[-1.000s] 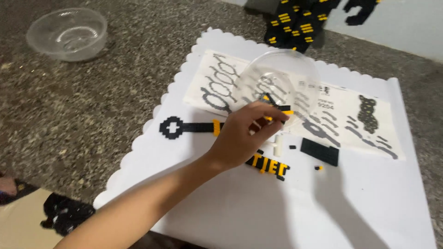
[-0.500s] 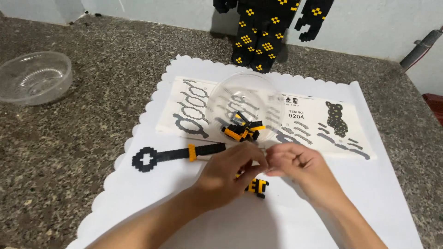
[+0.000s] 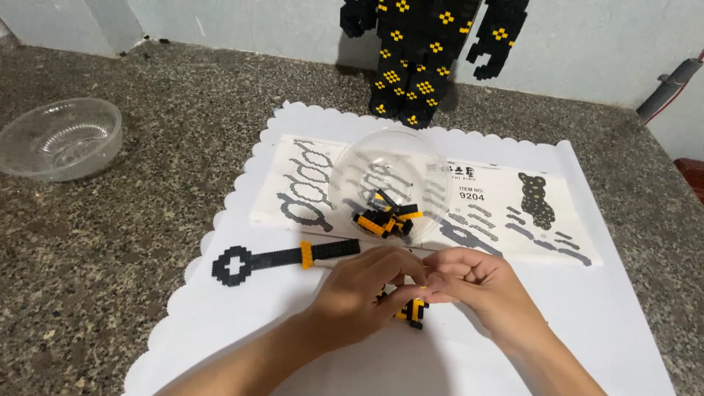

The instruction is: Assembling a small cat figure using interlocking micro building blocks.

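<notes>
Small black-and-yellow brick piece [image 3: 412, 311] on white scalloped mat [image 3: 242, 301], partly under fingers.
Pinched between left hand [image 3: 370, 293] and right hand [image 3: 477, 282], both curled closed, fingertips touching. Just beyond hands: clear bowl [image 3: 389, 183] of bricks on instruction sheet [image 3: 506, 220]. Left of bowl: black key-shaped build [image 3: 282, 258].

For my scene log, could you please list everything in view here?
Brick figure: one, black and yellow, against back wall.
Instruction sheet: one, white, on mat.
Scalloped mat: one, white, on granite counter.
Clear bowl of bricks: one, on sheet.
Empty glass bowl: one, far left.
Key-shaped brick piece: one, black with a yellow band, on mat.
Small brick assembly: one, black-yellow, under fingers.
Left hand, right hand: fingertips meeting above assembly.
</notes>
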